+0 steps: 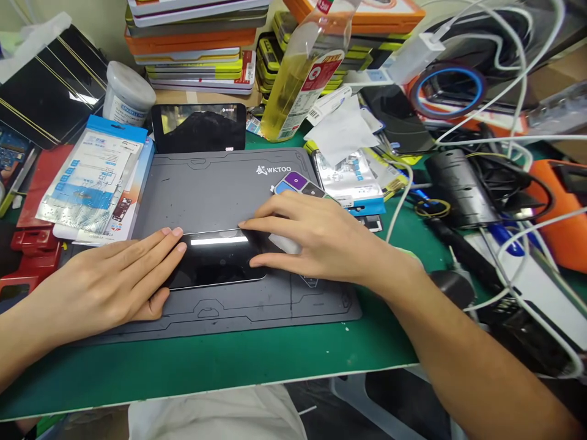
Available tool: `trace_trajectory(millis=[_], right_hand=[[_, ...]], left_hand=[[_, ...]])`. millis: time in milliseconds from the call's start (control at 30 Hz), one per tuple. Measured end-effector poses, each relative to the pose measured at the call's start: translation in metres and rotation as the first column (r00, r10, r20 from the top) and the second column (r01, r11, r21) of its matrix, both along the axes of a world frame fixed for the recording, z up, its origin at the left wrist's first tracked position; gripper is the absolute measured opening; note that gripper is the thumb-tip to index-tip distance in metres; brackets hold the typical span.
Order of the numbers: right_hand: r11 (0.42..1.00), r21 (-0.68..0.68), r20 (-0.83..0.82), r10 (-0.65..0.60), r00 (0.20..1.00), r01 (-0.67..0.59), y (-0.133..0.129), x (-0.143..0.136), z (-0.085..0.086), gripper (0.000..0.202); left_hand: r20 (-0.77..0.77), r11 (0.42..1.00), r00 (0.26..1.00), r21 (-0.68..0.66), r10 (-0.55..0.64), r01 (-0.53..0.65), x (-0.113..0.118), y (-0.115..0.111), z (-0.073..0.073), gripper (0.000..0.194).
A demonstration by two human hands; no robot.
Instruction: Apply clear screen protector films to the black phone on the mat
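Note:
A black glossy phone lies flat, screen up, on the grey work mat, with a bright light reflection on its glass. My left hand rests over its left end, fingers stretched out flat and pointing right. Over the right end is my right hand, palm down, its thumb and fingers spread apart and fingertips touching the phone's right part. Just beyond my right hand, a card with coloured squares is partly covered by it.
Behind the mat stand a propped-up phone, a bottle of yellow liquid and stacked boxes. Packets and a red holder are at the left. White cables, blue tape and an orange device crowd the right.

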State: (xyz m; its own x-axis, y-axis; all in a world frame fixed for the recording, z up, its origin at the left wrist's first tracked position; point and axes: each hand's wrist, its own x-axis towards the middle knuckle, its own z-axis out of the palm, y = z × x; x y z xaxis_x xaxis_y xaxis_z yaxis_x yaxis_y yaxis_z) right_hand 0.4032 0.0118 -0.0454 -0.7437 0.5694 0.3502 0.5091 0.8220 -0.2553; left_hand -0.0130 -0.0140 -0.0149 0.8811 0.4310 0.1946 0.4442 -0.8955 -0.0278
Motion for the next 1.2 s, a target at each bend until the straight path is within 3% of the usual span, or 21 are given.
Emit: trace_trajectory(millis=[367,767,967,1200], right_hand=[[0.998,-0.06,-0.004,0.015,1.0,-0.015,-0.001,0.0,0.002,0.067],[0.996,-0.085,0.026,-0.004,1.0,0.006,-0.004,0.003,0.004,0.059],[0.998,-0.068,0.01,0.011,1.0,-0.01,-0.006,0.001,0.006,0.06],[0.996,-0.088,0.023,-0.003,1.0,0.005,-0.006,0.001,0.006,0.06]], left_hand=[[0.031,0.999,0.999,-0.03,0.01,-0.009,0.001,-0.002,0.001,0.103],[0.051,0.988,0.997,-0.144,0.066,-0.058,-0.005,-0.003,-0.002,0.093],[0.035,0.993,0.998,-0.105,0.056,-0.052,-0.001,-0.002,0.002,0.098],[-0.037,0.998,0.999,0.061,-0.018,0.02,0.006,-0.002,0.006,0.098]])
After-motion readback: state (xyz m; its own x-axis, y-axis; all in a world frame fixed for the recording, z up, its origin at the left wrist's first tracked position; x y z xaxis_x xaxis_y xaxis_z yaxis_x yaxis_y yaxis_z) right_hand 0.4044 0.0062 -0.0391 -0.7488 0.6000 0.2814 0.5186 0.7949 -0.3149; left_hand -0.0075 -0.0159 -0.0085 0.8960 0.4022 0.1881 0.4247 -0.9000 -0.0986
